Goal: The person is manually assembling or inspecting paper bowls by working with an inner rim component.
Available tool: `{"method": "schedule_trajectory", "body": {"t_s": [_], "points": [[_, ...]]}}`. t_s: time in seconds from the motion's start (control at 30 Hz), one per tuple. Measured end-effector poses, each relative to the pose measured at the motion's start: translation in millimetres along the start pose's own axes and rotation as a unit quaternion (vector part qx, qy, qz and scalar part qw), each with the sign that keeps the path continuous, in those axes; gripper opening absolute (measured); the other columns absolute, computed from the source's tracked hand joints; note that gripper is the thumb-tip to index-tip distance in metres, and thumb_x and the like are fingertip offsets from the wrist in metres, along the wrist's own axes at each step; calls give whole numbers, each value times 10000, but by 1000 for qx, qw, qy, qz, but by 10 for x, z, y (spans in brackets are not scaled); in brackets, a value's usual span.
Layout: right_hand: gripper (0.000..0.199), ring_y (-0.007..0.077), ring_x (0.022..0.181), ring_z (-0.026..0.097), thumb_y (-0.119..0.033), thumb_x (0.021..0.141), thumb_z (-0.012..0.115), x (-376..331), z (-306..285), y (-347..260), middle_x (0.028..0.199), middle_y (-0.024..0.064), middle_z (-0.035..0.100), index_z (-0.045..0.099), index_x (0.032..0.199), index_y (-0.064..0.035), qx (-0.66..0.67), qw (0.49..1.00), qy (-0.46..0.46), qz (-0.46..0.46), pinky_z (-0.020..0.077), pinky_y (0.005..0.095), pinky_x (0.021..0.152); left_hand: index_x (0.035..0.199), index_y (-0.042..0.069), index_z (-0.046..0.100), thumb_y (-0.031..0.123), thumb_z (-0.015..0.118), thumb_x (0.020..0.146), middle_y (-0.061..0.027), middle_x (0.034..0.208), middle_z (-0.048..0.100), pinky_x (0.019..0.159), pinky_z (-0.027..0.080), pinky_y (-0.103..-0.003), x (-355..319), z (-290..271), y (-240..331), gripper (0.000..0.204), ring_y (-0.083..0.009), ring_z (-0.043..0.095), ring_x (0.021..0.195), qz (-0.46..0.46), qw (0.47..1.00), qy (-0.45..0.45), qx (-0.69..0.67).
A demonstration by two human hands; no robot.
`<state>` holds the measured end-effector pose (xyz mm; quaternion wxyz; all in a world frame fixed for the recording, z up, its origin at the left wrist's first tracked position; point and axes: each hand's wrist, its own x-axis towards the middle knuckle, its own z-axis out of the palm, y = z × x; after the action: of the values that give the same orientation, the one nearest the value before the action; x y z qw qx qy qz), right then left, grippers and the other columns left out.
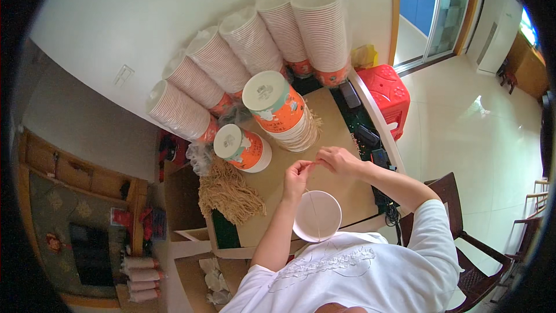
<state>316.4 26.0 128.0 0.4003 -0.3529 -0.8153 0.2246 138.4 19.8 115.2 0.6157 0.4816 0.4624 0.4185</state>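
Observation:
My left hand (297, 175) and my right hand (337, 160) meet above a white paper bowl (317, 216) that sits at the near edge of the cardboard-covered table (341, 133). Both pinch a thin tan string (314, 211) that hangs down into the bowl. A pile of the same tan strings (229, 192) lies to the left of my left hand. Two stacks of orange-and-white paper bowls lie beyond my hands: a short stack (243, 148) and a taller stack (282, 111).
Several long bagged stacks of bowls (255, 43) lean against the white wall behind the table. A red plastic stool (388, 94) stands to the right, a wooden chair (463, 237) beside me. Cardboard boxes (191, 243) sit at lower left.

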Motion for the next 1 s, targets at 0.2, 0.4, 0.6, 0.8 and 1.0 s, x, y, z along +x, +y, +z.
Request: {"method": "schedule_trajectory", "body": {"t_s": [0.2, 0.4, 0.6, 0.8, 1.0], "points": [[181, 337, 752, 555, -213, 849, 492, -71, 78, 57, 783, 169, 538, 480, 816, -35, -42, 993, -70, 90, 433, 425, 600, 830, 88, 609, 160, 603, 827, 98, 575, 452, 389, 214, -156, -34, 29, 37, 72, 17, 321, 449, -9, 1000, 4, 21], [129, 298, 709, 555, -144, 790, 582, 63, -154, -223, 721, 105, 541, 525, 856, -48, 58, 991, 16, 118, 442, 369, 600, 767, 108, 590, 186, 593, 836, 94, 545, 426, 360, 195, -161, -47, -46, 41, 104, 11, 309, 418, -52, 998, 11, -38], [240, 271, 703, 553, -162, 735, 638, -48, -100, 25, 747, 83, 541, 549, 935, -64, -65, 996, 9, -53, 446, 358, 615, 719, 119, 564, 209, 588, 841, 86, 526, 411, 355, 188, -165, -44, 58, 133, 153, 4, 296, 400, -69, 997, -2, -20], [139, 292, 749, 559, -158, 731, 617, 79, -204, -211, 751, 104, 541, 553, 807, -60, -24, 998, 45, -33, 457, 383, 653, 720, 115, 567, 223, 588, 842, 87, 523, 406, 357, 186, -170, -40, -28, 29, 164, 0, 290, 400, -64, 998, -8, -19], [177, 296, 763, 552, -159, 728, 615, 20, -169, -2, 771, 110, 544, 527, 836, -50, -55, 996, -33, -59, 456, 385, 642, 736, 85, 577, 224, 572, 852, 82, 494, 380, 357, 179, -181, -27, 24, 64, 182, -9, 278, 391, -67, 998, 0, -11]]}}
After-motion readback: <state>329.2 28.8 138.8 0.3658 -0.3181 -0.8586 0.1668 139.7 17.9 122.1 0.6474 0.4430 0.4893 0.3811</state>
